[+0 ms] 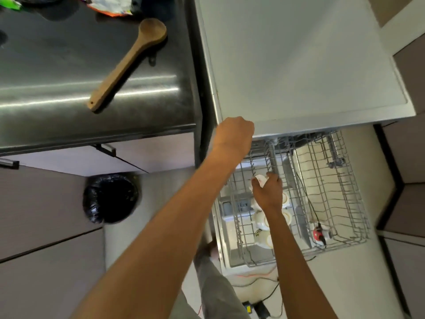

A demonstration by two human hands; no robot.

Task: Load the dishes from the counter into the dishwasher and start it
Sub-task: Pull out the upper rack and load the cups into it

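The dishwasher's wire rack [345,203] is pulled out below the white top panel [299,65]. My right hand [268,194] reaches down into the rack's left half and grips a small white cup [258,180]. Several white cups [261,221] stand in a row under my forearm. My left hand [234,134] rests at the panel's front left corner, its fingers curled over the edge and hidden from me. A wooden spoon [128,63] lies on the steel counter [46,88] to the left.
A bin lined with a black bag [110,196] stands on the floor under the counter. A red and white object [319,233] sits in the rack's right front corner. Cables [253,276] lie on the floor by the open door. Wrappers [110,5] lie at the counter's back.
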